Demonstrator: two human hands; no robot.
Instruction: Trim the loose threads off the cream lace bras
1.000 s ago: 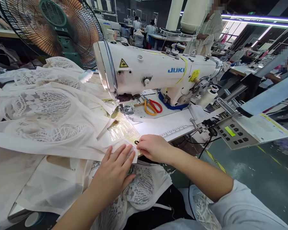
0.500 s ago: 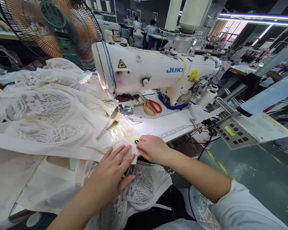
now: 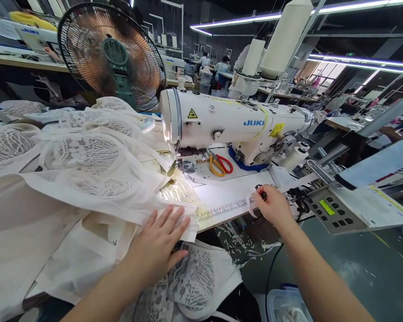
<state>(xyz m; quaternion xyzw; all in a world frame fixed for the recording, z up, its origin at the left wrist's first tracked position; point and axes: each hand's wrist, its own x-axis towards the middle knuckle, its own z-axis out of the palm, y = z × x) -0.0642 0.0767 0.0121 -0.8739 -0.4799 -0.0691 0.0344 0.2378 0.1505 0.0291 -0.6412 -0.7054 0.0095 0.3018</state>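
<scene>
My left hand lies flat, fingers spread, on the white edge of a lace bra piled at the left of the sewing machine. My right hand is closed in a pinch over the front edge of the table, beside the printed ruler. A short pale strip curls down from its fingertips. A small dark thing shows at those fingers, too small to name. Another white lace bra hangs below the table edge, over my lap.
The white sewing machine stands ahead, with red-and-yellow-handled scissors on its bed. A control panel juts out at the right. A fan stands behind the pile. A plastic bin sits on the floor.
My right hand has moved right, away from the fabric beside my left hand, and a pale strip now hangs from it. My left hand stays on the fabric. The view has shifted.
</scene>
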